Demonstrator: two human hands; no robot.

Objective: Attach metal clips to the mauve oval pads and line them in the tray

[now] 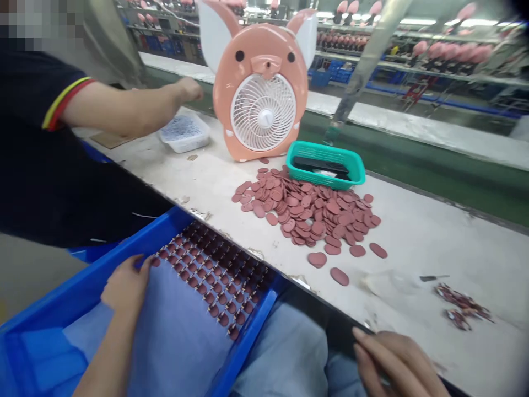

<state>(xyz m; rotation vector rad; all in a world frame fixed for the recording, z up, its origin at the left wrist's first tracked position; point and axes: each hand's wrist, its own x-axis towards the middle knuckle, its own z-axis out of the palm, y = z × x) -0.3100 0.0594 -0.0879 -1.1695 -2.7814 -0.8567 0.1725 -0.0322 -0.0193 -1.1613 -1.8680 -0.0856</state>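
Note:
My left hand reaches into a blue crate at the lower left, thumb and fingertips pinched at a small reddish-brown oval piece at the end of a row. Rows of similar pieces with small metal parts lie there on a bluish sheet. At the table's front edge, my right hand has its fingers stretched out with nothing seen in them. A heap of loose reddish-brown oval pieces spreads over the white table.
A pink pig-shaped fan stands behind the heap, beside a green basket holding dark items. Small shiny parts lie at the right. Another person's arm extends above a white tray at the left.

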